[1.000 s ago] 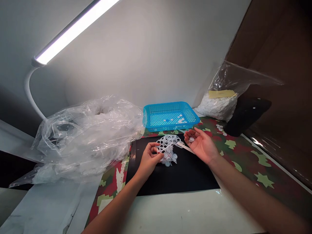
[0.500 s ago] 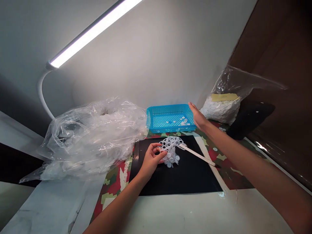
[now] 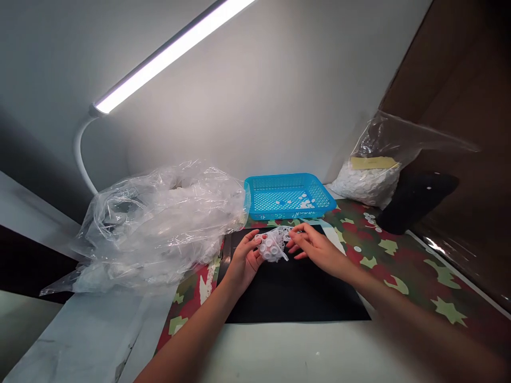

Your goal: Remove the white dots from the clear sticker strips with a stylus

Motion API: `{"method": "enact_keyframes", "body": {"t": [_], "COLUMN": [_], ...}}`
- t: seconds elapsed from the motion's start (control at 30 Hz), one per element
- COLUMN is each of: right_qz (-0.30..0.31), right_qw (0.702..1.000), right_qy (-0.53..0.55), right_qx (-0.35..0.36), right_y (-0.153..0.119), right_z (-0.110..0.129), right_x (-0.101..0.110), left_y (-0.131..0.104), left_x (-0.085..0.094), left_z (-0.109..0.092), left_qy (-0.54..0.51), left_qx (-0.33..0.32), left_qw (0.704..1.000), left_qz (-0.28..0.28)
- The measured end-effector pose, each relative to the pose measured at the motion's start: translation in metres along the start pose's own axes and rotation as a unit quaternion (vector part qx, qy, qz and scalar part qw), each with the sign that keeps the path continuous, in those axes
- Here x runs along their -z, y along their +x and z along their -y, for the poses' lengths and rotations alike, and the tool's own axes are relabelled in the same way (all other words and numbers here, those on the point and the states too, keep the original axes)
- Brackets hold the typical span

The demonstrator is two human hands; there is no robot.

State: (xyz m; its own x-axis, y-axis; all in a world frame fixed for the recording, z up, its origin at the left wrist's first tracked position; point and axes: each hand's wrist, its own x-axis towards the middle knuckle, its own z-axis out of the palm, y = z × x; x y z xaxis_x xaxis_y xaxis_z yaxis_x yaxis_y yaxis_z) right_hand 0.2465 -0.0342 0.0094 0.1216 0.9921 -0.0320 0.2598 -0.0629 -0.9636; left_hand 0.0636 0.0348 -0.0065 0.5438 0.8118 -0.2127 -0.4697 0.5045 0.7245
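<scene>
My left hand (image 3: 244, 261) holds a bunch of translucent white plastic pieces (image 3: 271, 249) above the black mat, with small round caps and thin ring-like strips showing in it. At the bunch's right end, my right hand (image 3: 319, 252) has its fingers curled, and the fingertips pinch the strips there. Under both hands lies the black mat (image 3: 295, 298). Just behind them stands a blue perforated basket (image 3: 287, 213) with several small white discs (image 3: 305, 203) on its floor.
A large clear plastic bag (image 3: 159, 229) of whitish material fills the left side. At the back right stands another bag (image 3: 365, 183) of white pieces with a yellow label. Loose discs (image 3: 357, 249) lie on the patterned cloth (image 3: 399, 266). A lit tube lamp (image 3: 175, 56) hangs above.
My right hand has come from the basket's right edge down to the bunch. My left hand has turned the bunch and lifted it. The pale stick beside it is out of sight now.
</scene>
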Motion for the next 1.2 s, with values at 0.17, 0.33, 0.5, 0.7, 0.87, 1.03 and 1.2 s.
{"method": "enact_keyframes", "body": {"t": [0.17,0.33,0.5,0.7,0.87,1.03,1.2], "right_qz": [0.048,0.027,-0.014,-0.055,-0.054,-0.028,-0.003], "right_qw": [0.980,0.974,0.976,0.970,0.971,0.980,0.989], "right_qy": [0.174,0.209,0.206,0.237,0.231,0.183,0.115], "right_qx": [-0.088,-0.085,-0.068,-0.007,0.037,0.076,0.091], "right_y": [0.008,0.020,0.030,0.038,0.041,0.041,0.033], "right_z": [-0.003,0.000,0.008,0.030,0.040,0.040,0.038], "right_x": [-0.014,-0.019,-0.013,-0.009,-0.010,-0.008,-0.009], "left_y": [0.001,0.000,0.002,0.002,-0.003,-0.003,-0.003], "left_x": [0.003,0.005,0.006,0.007,0.004,0.001,0.000], "left_z": [-0.003,-0.003,-0.002,0.002,0.007,0.010,0.009], "left_qy": [-0.030,-0.050,-0.066,-0.062,-0.024,0.019,0.032], "left_qx": [0.027,0.041,0.049,0.064,0.064,-0.007,-0.020], "left_qw": [0.999,0.998,0.996,0.995,0.994,0.998,0.997], "left_qz": [0.002,0.005,0.017,0.050,0.084,0.067,0.066]}}
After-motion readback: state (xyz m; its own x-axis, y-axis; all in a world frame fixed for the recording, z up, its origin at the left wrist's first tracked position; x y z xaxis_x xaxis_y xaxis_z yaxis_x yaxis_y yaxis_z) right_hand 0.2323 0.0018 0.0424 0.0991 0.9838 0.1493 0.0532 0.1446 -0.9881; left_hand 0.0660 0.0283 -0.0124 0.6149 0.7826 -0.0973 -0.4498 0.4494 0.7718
